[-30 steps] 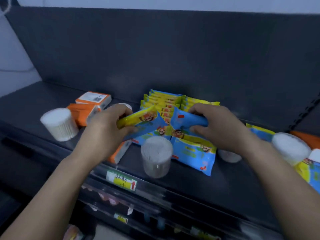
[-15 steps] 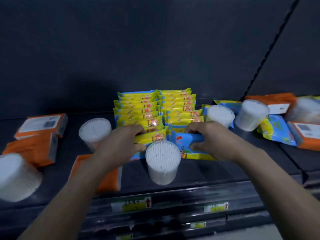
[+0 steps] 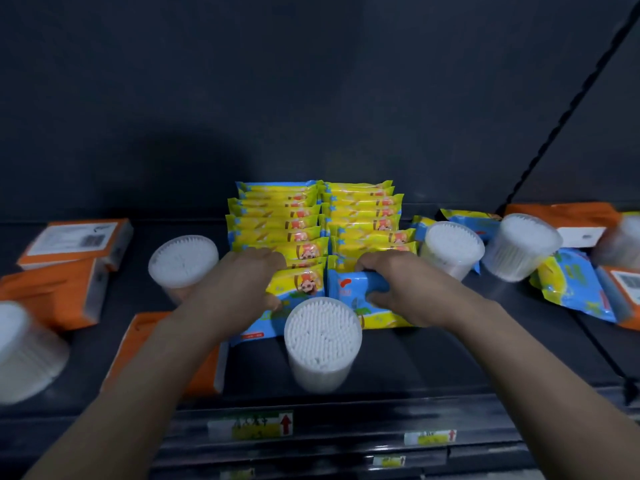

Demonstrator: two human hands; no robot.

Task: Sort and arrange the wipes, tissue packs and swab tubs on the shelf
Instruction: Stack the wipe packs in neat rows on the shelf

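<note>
Two rows of yellow-and-blue wipe packs (image 3: 360, 216) stand on edge at the middle of the dark shelf (image 3: 398, 362). My left hand (image 3: 239, 282) grips the front pack of the left row (image 3: 299, 282). At the front of the right row, a blue wipe pack (image 3: 349, 285) is held in my right hand (image 3: 398, 289). A clear swab tub (image 3: 322, 341) stands just in front of both hands. Other swab tubs sit at the left (image 3: 181, 263) and right (image 3: 452, 247), (image 3: 519, 245). Orange tissue packs (image 3: 59, 292) lie at the left.
More orange tissue packs (image 3: 571, 220) and loose wipe packs (image 3: 575, 289) lie at the right. Another swab tub (image 3: 20, 351) sits blurred at the far left edge, and an orange pack (image 3: 204, 372) lies under my left forearm. Price labels (image 3: 252, 424) line the shelf's front rail.
The view has swung to face the rows squarely. Both hands brought their wipe packs down to the front ends of the two rows and still hold them.
</note>
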